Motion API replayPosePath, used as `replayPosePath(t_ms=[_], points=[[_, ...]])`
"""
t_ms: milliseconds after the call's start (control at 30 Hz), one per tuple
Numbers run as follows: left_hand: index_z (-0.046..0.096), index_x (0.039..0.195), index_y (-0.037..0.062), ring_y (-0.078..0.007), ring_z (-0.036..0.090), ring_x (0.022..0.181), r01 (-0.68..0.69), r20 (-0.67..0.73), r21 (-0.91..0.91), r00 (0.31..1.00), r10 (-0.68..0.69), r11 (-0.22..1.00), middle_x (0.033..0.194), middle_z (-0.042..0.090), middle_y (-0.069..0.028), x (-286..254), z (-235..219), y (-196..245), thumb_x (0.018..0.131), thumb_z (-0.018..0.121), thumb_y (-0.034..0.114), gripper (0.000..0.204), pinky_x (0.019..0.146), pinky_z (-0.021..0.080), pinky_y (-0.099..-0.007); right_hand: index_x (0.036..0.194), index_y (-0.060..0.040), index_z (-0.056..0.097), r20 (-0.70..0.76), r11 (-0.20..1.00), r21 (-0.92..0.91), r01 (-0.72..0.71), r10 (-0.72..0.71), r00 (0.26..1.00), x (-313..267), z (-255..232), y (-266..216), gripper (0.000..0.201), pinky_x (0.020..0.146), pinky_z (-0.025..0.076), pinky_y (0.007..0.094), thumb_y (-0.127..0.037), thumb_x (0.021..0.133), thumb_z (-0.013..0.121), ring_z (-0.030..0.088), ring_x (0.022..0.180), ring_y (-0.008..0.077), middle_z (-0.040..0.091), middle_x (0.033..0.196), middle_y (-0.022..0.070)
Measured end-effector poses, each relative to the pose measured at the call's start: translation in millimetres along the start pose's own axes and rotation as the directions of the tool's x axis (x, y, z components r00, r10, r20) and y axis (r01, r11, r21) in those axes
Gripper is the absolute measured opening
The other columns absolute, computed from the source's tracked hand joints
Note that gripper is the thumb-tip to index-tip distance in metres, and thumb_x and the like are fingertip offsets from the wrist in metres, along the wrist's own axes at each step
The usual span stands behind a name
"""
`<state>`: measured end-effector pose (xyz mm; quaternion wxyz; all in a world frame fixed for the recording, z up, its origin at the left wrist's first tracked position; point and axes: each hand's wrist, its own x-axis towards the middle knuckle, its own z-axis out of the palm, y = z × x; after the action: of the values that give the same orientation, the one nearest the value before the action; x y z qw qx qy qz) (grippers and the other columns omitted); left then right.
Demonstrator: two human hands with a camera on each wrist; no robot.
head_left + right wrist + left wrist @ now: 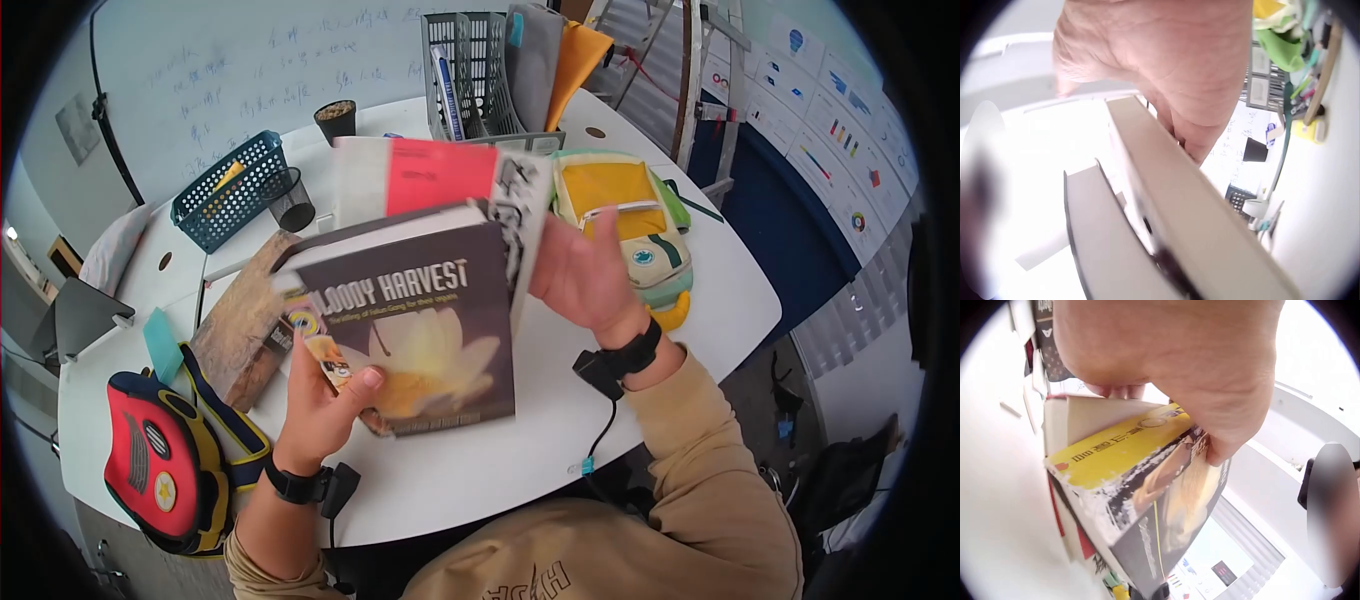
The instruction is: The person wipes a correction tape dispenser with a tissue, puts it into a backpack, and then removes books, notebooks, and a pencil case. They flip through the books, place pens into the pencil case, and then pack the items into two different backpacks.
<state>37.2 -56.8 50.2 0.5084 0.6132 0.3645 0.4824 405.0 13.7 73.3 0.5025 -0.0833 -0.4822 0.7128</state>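
In the head view my left hand (325,405) grips a black book titled Bloody Harvest (425,345) at its lower left corner, thumb on the front cover. Behind it stands a pink-and-white book (440,175), tilted and partly hidden. My right hand (590,265) is at that book's right side, palm turned inward, thumb raised and fingers partly hidden behind it. The left wrist view shows a yellow-and-black book spine (1122,440) under the left hand. From the right wrist, two page blocks appear side by side, with the right fingers behind the thicker book (1179,187).
A brown stone-patterned book (235,325) lies on the white table. A red backpack (165,460) sits at left, a yellow-and-cream backpack (620,220) at right. Farther back are a teal basket (225,195), mesh pen cup (290,205), plant pot (336,122) and file rack (470,75).
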Motion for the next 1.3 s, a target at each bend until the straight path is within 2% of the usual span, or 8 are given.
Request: replayPosePath(t_ms=[167, 400, 600, 667, 833, 1033, 1133, 1300], points=[[0.033, 0.169, -0.0016, -0.0278, 0.069, 0.133, -0.155, 0.094, 0.225, 0.986, 0.137, 0.962, 0.148, 0.066, -0.0144, 1, -5, -46, 0.100, 0.092, 0.017, 0.093, 0.126, 0.046, -0.0437, 0.185, -0.0045, 0.009, 0.119, 0.725, -0.659, 0.199, -0.161, 0.980, -4, 37, 23, 0.151, 0.137, 0.034, 0.0445, -0.037, 0.079, 0.112, 0.040, 0.166, 0.0254, 0.038, 0.182, 0.0149], [0.057, 0.153, -0.0056, -0.0262, 0.075, 0.124, -0.075, 0.069, 0.111, 0.995, 0.068, 0.991, 0.141, 0.075, -0.0162, 5, 18, -20, 0.085, 0.101, 0.005, 0.082, 0.106, 0.063, -0.0407, 0.178, 0.0056, 0.007, 0.049, 0.397, -0.917, -0.038, 0.208, 0.977, -10, 42, 20, 0.144, 0.134, 0.037, 0.0416, -0.026, 0.081, 0.107, 0.043, 0.162, 0.0311, 0.041, 0.175, 0.0243], [0.057, 0.151, -0.0052, -0.0219, 0.074, 0.126, -0.090, -0.090, 0.220, 0.990, 0.112, 0.971, 0.142, 0.073, -0.0148, -3, 7, -49, 0.087, 0.100, 0.007, 0.078, 0.109, 0.062, -0.0401, 0.177, 0.0040, 0.024, 0.048, 0.492, -0.870, -0.021, 0.128, 0.991, -10, 38, 19, 0.133, 0.132, 0.043, 0.0427, -0.034, 0.082, 0.109, 0.054, 0.157, 0.0324, 0.054, 0.168, 0.0239], [0.056, 0.153, -0.0036, -0.0222, 0.072, 0.130, -0.169, -0.269, -0.167, 0.956, 0.120, 0.971, 0.144, 0.071, -0.0130, -3, 10, -62, 0.099, 0.092, 0.012, 0.067, 0.113, 0.060, -0.0431, 0.175, 0.0027, 0.028, 0.043, 0.738, -0.674, -0.035, 0.087, 0.995, -5, 30, 28, 0.131, 0.134, 0.040, 0.0429, -0.036, 0.080, 0.110, 0.053, 0.158, 0.0302, 0.052, 0.169, 0.0214], [0.054, 0.163, 0.0017, -0.0249, 0.067, 0.143, -0.219, -0.246, -0.373, 0.960, 0.131, 0.902, 0.159, 0.065, -0.0099, 14, 22, -34, 0.121, 0.064, 0.045, 0.061, 0.124, 0.053, -0.0428, 0.170, -0.0015, 0.036, -0.028, 0.934, -0.356, -0.007, -0.003, 1.000, 0, 25, 47, 0.106, 0.128, 0.050, 0.0443, -0.013, 0.089, 0.104, 0.061, 0.148, 0.0243, 0.058, 0.157, 0.0112], [0.054, 0.164, 0.0001, -0.0250, 0.065, 0.145, -0.278, -0.302, -0.251, 0.933, 0.199, 0.927, 0.161, 0.064, -0.0112, 25, 74, -16, 0.120, 0.066, 0.046, 0.064, 0.121, 0.055, -0.0443, 0.167, -0.0025, 0.043, -0.069, 0.915, -0.344, 0.210, -0.248, 0.966, -8, 49, 43, 0.093, 0.122, 0.055, 0.0412, -0.025, 0.095, 0.099, 0.065, 0.139, 0.0220, 0.063, 0.156, 0.0121], [0.054, 0.164, -0.0004, -0.0242, 0.064, 0.145, -0.307, -0.256, -0.169, 0.931, 0.259, 0.937, 0.161, 0.064, -0.0111, 32, 89, -7, 0.119, 0.067, 0.047, 0.067, 0.116, 0.059, -0.0440, 0.167, -0.0032, 0.045, 0.018, 0.769, -0.518, 0.376, -0.430, 0.903, -6, 42, 8, 0.092, 0.122, 0.052, 0.0399, -0.017, 0.093, 0.097, 0.061, 0.143, 0.0188, 0.064, 0.157, 0.0104], [0.062, 0.151, 0.0038, -0.0233, 0.068, 0.134, -0.527, 0.132, 0.096, 0.847, 0.514, 0.844, 0.145, 0.069, -0.0090, 66, 140, 29, 0.105, 0.083, 0.007, 0.051, 0.112, 0.059, -0.0417, 0.155, -0.0036, 0.063, -0.162, 0.852, -0.236, 0.467, -0.508, 0.846, -53, 39, -92, 0.059, 0.112, 0.058, 0.0372, -0.019, 0.101, 0.083, 0.071, 0.130, 0.0187, 0.074, 0.143, 0.0073]])
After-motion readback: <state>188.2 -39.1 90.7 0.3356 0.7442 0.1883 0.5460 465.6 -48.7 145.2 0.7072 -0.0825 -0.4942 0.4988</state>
